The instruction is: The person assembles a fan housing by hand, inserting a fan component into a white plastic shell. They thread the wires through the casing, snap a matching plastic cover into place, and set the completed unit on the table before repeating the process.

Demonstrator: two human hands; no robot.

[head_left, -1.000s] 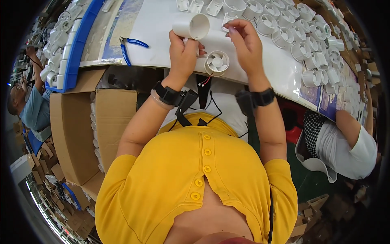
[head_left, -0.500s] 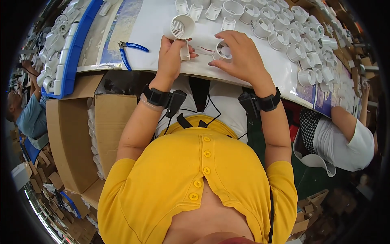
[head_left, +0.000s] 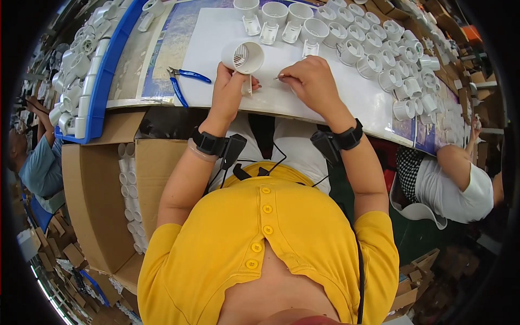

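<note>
My left hand (head_left: 227, 91) is closed around the arm of a white plastic cup-shaped housing (head_left: 250, 58), held above the near part of the table. The housing's round mouth faces up and its slotted inside shows. To the right of it, my right hand (head_left: 310, 81) pinches thumb and forefinger together. A tiny thin tip pokes out from them, too small to name. Blue-handled cutting pliers (head_left: 187, 81) lie on the table left of my left hand, jaws spread.
Several similar housings (head_left: 274, 15) stand in a row at the far side, with many more white cups (head_left: 374, 40) to the right. A blue crate (head_left: 97, 81) of white parts and an open cardboard box (head_left: 100, 200) sit at left. People work on both sides.
My right hand has gone from spread fingers around a small round white piece with reddish wires to a pinch. That piece no longer shows. The housing sits slightly lower in view.
</note>
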